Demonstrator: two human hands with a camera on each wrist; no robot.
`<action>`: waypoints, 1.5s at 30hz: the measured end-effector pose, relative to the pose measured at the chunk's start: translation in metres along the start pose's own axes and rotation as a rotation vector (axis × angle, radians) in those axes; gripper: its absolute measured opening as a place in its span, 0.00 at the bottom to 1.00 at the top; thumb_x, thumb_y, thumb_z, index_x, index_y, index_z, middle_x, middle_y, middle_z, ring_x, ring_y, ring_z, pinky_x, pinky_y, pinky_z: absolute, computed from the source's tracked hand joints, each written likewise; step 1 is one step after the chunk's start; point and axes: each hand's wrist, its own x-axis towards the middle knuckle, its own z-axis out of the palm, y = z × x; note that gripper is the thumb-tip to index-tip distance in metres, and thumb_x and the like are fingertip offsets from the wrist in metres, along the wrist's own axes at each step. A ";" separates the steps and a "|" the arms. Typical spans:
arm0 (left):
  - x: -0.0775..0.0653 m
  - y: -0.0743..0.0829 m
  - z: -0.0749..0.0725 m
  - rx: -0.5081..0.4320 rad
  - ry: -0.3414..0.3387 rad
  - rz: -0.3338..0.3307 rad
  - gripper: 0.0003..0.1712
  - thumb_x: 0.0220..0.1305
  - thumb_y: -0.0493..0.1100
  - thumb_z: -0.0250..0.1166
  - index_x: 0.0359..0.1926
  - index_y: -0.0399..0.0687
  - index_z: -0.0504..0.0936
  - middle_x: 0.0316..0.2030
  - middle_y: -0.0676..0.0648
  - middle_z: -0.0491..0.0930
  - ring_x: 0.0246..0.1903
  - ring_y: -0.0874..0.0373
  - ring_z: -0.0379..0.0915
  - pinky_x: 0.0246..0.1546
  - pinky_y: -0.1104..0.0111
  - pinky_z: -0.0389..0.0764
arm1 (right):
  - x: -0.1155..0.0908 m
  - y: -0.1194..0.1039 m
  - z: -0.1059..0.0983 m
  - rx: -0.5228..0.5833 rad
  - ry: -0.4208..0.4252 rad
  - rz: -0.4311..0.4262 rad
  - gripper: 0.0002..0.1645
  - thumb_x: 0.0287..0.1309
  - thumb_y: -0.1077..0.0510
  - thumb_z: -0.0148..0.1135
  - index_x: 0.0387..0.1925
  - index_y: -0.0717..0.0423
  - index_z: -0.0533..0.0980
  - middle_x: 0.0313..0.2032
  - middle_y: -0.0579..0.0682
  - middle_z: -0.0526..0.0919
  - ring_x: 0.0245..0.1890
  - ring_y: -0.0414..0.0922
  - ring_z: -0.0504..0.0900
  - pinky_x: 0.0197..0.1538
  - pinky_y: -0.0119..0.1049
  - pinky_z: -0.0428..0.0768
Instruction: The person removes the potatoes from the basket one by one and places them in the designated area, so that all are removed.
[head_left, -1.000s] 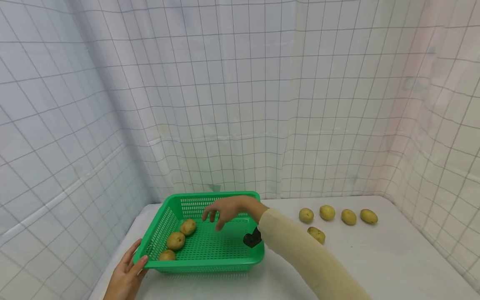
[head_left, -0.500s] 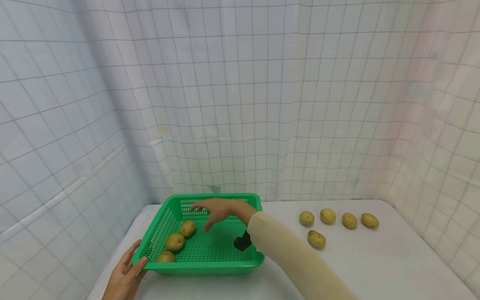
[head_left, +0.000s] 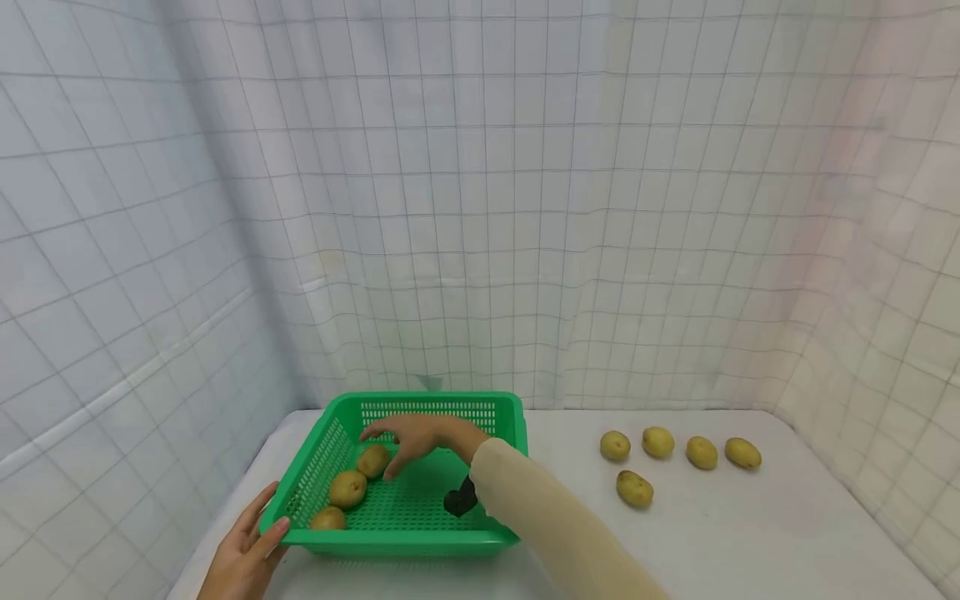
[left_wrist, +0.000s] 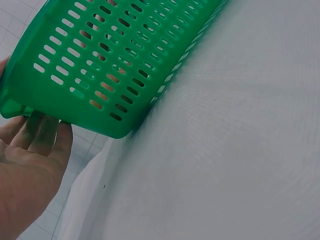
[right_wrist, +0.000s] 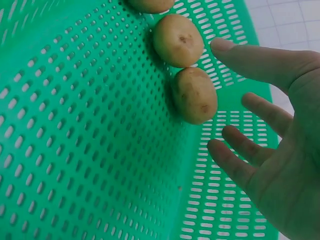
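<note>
A green slotted plastic basket [head_left: 405, 538] stands on the white table, with three potatoes in a row along its left side. My left hand [head_left: 242, 546] grips the near left corner of its rim, thumb on top; the left wrist view has the fingers [left_wrist: 46, 134] beneath the rim. Inside the basket my right hand [head_left: 412, 435] hovers with spread fingers and holds nothing. It is nearest the far potato [head_left: 373, 461]; the middle potato [head_left: 348, 489] and the near potato [head_left: 327, 518] lie closer to me. In the right wrist view, thumb and fingers stand apart beside the far potato [right_wrist: 196, 96].
On the white table [head_left: 720, 542], right of the basket, lie several loose potatoes: a back row including one potato [head_left: 657, 442], and a single potato [head_left: 634, 489] nearer me. White grid-patterned curtains [head_left: 480, 208] enclose the table at the back and sides.
My right hand has moved left across the basket, from its middle to the far potato, fingers still spread. The left hand keeps its grip on the rim.
</note>
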 end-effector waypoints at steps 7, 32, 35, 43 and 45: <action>0.000 -0.002 0.005 -0.041 -0.007 0.026 0.44 0.81 0.39 0.56 0.82 0.42 0.36 0.61 0.70 0.66 0.54 0.76 0.72 0.52 0.75 0.79 | 0.007 0.017 0.013 0.083 0.051 0.026 0.45 0.61 0.56 0.77 0.76 0.48 0.66 0.75 0.44 0.63 0.73 0.46 0.64 0.69 0.36 0.68; -0.005 0.001 0.008 -0.001 0.032 0.031 0.45 0.81 0.38 0.57 0.81 0.37 0.35 0.55 0.73 0.72 0.53 0.75 0.73 0.52 0.75 0.80 | 0.022 0.035 0.036 -0.091 0.027 -0.065 0.23 0.65 0.64 0.72 0.59 0.50 0.77 0.59 0.44 0.77 0.57 0.35 0.74 0.60 0.28 0.72; -0.005 0.002 0.009 -0.012 0.026 0.051 0.44 0.80 0.37 0.56 0.81 0.37 0.37 0.56 0.72 0.73 0.54 0.73 0.74 0.52 0.74 0.80 | 0.020 0.037 0.034 0.007 0.055 -0.035 0.23 0.61 0.65 0.75 0.55 0.50 0.77 0.54 0.43 0.77 0.52 0.35 0.74 0.55 0.29 0.75; -0.005 0.003 0.008 -0.028 0.023 0.070 0.37 0.80 0.36 0.56 0.79 0.44 0.45 0.57 0.71 0.73 0.55 0.72 0.74 0.53 0.73 0.80 | 0.016 0.036 0.022 0.340 0.099 -0.038 0.25 0.58 0.68 0.75 0.54 0.53 0.75 0.48 0.46 0.74 0.41 0.40 0.74 0.41 0.32 0.78; -0.006 0.003 0.009 -0.029 0.027 0.067 0.36 0.80 0.36 0.56 0.78 0.46 0.47 0.58 0.71 0.73 0.55 0.71 0.74 0.53 0.74 0.80 | 0.015 0.036 0.020 0.413 0.099 -0.054 0.25 0.59 0.69 0.74 0.54 0.53 0.74 0.50 0.46 0.74 0.42 0.41 0.75 0.42 0.32 0.79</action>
